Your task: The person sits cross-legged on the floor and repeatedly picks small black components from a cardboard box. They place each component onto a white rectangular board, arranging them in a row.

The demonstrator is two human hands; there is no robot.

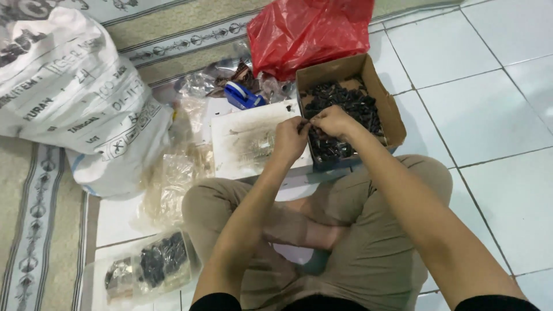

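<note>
Left hand (pixel 290 137) and right hand (pixel 333 121) meet fingertip to fingertip, pinching a small dark part (pixel 306 119), too small to make out. They hover over the near edge of a cardboard box (pixel 387 106) of small black pieces (pixel 345 103), right of a stained white board (pixel 247 141).

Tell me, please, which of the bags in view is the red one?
The red plastic bag lies crumpled at the top, just behind the cardboard box of small dark pieces. The big sack on the left is white; the others are clear.

A big white printed sack (pixel 69 86) lies left; an open brown cardboard box (pixel 387 103) sits right.
</note>
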